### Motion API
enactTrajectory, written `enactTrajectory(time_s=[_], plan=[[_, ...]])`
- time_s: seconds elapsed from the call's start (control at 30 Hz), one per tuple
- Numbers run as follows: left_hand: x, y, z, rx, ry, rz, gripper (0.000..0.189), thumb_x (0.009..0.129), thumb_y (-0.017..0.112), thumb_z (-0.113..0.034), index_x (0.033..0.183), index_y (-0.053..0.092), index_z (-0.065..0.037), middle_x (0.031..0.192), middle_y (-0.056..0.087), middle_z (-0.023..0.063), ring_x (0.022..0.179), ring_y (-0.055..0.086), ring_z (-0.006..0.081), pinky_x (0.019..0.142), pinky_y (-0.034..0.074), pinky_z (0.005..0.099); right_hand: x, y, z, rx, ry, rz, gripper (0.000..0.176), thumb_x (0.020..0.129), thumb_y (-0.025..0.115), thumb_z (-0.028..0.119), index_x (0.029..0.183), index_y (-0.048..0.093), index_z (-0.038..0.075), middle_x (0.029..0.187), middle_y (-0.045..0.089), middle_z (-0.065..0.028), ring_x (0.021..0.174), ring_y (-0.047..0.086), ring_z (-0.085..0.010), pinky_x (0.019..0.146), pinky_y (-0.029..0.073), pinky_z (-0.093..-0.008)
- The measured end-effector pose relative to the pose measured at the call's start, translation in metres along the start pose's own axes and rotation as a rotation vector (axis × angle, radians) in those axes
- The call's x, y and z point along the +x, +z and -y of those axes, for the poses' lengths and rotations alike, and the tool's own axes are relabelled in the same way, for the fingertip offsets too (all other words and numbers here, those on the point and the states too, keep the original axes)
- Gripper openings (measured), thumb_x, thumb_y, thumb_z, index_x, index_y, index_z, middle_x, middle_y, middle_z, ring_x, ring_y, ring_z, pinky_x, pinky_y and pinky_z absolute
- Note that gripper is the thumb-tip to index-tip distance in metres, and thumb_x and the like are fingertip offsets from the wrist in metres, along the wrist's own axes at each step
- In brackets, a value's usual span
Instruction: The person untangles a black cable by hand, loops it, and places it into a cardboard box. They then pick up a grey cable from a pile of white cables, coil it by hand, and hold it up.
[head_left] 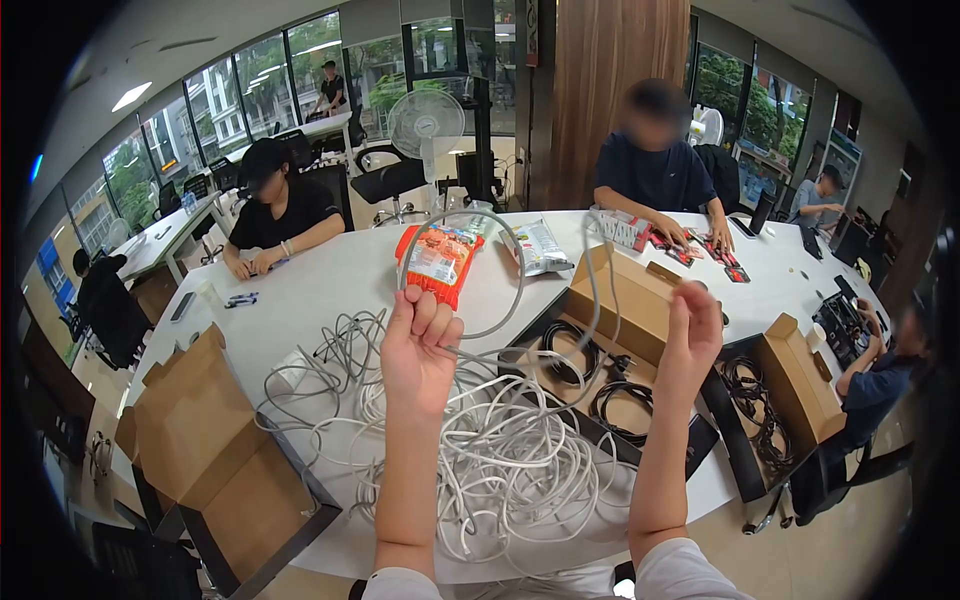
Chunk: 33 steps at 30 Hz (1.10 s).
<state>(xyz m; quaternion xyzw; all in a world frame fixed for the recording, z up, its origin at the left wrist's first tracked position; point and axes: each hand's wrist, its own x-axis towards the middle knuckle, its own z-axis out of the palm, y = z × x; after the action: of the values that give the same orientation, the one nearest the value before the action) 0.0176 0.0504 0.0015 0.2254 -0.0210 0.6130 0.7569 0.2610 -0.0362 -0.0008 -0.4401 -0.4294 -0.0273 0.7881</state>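
Note:
My left hand [420,345] is raised above the table, fingers closed on a grey cable [512,262] that arcs up in a loop between both hands. My right hand [693,335] pinches the other stretch of the same cable, which runs up to about shoulder height of the person opposite. Below my hands lies a big tangled pile of white cables [470,450] on the white table [330,280].
An open cardboard box [220,450] sits at the left table edge. Two open boxes with coiled black cables [620,400], [760,410] lie to the right. An orange snack bag [438,260] stands mid-table. Other people sit across and at the right.

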Motion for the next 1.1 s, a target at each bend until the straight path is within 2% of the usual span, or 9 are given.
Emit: enactTrajectory(time_s=[0.1, 0.23, 0.43, 0.57, 0.73, 0.9, 0.97, 1.03, 1.1], plan=[[0.001, -0.008, 0.010, -0.088, 0.028, 0.020, 0.022, 0.101, 0.036, -0.023, 0.088, 0.046, -0.010, 0.063, 0.025, -0.0038, 0.053, 0.022, 0.0080, 0.051, 0.023, 0.0237, -0.019, 0.002, 0.019, 0.226, 0.329, 0.520, 0.032, 0.099, 0.045, 0.024, 0.109, 0.057, -0.004, 0.079, 0.062, -0.0050, 0.076, 0.059, -0.0128, 0.074, 0.047, -0.0264], [-0.004, -0.003, 0.019, -0.098, -0.028, 0.018, 0.022, 0.102, 0.036, -0.024, 0.087, 0.045, -0.010, 0.062, 0.025, -0.0044, 0.052, 0.021, 0.0076, 0.050, 0.022, 0.0241, -0.032, 0.015, 0.006, 0.169, 0.489, 0.719, 0.041, 0.101, 0.040, 0.028, 0.126, 0.047, -0.004, 0.104, 0.063, -0.0116, 0.095, 0.060, -0.0161, 0.082, 0.047, -0.0278], [-0.011, 0.006, 0.031, -0.043, -0.344, 0.056, 0.022, 0.102, 0.034, -0.025, 0.091, 0.044, -0.010, 0.061, 0.022, -0.0044, 0.047, 0.019, 0.0071, 0.045, 0.020, 0.0236, -0.030, 0.020, 0.008, 0.512, 0.546, 0.632, 0.045, 0.101, 0.038, 0.027, 0.134, 0.037, -0.003, 0.117, 0.058, -0.0140, 0.104, 0.058, -0.0201, 0.093, 0.044, -0.0330], [-0.011, 0.001, 0.035, 0.061, -0.461, 0.080, 0.024, 0.102, 0.033, -0.028, 0.089, 0.043, -0.011, 0.058, 0.025, -0.0057, 0.044, 0.021, 0.0055, 0.042, 0.022, 0.0223, -0.023, 0.011, 0.017, 0.734, 0.720, 0.657, 0.040, 0.101, 0.037, 0.021, 0.135, 0.036, -0.001, 0.117, 0.058, -0.0149, 0.101, 0.060, -0.0188, 0.090, 0.048, -0.0318], [-0.013, 0.005, 0.028, 0.361, -0.424, 0.124, 0.029, 0.100, 0.035, -0.035, 0.085, 0.043, -0.011, 0.059, 0.025, -0.0052, 0.046, 0.025, 0.0063, 0.045, 0.026, 0.0238, -0.022, 0.008, 0.026, 0.621, 0.657, 0.550, 0.033, 0.098, 0.045, 0.014, 0.129, 0.038, 0.003, 0.101, 0.058, -0.0072, 0.082, 0.061, -0.0107, 0.074, 0.051, -0.0256], [-0.018, 0.013, 0.032, 0.579, -0.285, 0.085, 0.037, 0.099, 0.036, -0.042, 0.082, 0.044, -0.011, 0.060, 0.025, -0.0050, 0.049, 0.025, 0.0065, 0.047, 0.026, 0.0238, -0.024, 0.006, 0.024, 0.690, 0.606, 0.640, 0.027, 0.098, 0.047, 0.017, 0.119, 0.049, 0.000, 0.069, 0.049, 0.0028, 0.058, 0.046, -0.0026, 0.060, 0.048, -0.0222], [-0.016, 0.016, 0.036, 0.575, -0.297, 0.096, 0.038, 0.099, 0.037, -0.043, 0.080, 0.044, -0.010, 0.060, 0.025, -0.0052, 0.049, 0.024, 0.0067, 0.048, 0.028, 0.0239, -0.022, 0.001, 0.028, 0.632, 0.594, 0.714, 0.027, 0.097, 0.049, 0.020, 0.114, 0.053, 0.000, 0.068, 0.047, 0.0049, 0.058, 0.045, -0.0005, 0.056, 0.047, -0.0205], [-0.018, 0.012, 0.035, 0.583, -0.317, 0.117, 0.041, 0.098, 0.038, -0.043, 0.079, 0.045, -0.008, 0.058, 0.026, -0.0049, 0.049, 0.025, 0.0073, 0.048, 0.029, 0.0252, -0.023, 0.002, 0.031, 0.580, 0.593, 0.636, 0.023, 0.097, 0.050, 0.023, 0.097, 0.057, 0.001, 0.068, 0.049, 0.0055, 0.054, 0.045, 0.0004, 0.051, 0.045, -0.0192], [-0.017, 0.012, 0.034, 0.489, -0.348, 0.114, 0.032, 0.097, 0.041, -0.034, 0.079, 0.044, -0.007, 0.058, 0.027, -0.0041, 0.048, 0.027, 0.0079, 0.047, 0.031, 0.0262, -0.017, 0.000, 0.031, 0.522, 0.626, 0.614, 0.024, 0.096, 0.051, 0.023, 0.089, 0.057, 0.001, 0.066, 0.050, 0.0050, 0.051, 0.045, 0.0000, 0.047, 0.043, -0.0193]])
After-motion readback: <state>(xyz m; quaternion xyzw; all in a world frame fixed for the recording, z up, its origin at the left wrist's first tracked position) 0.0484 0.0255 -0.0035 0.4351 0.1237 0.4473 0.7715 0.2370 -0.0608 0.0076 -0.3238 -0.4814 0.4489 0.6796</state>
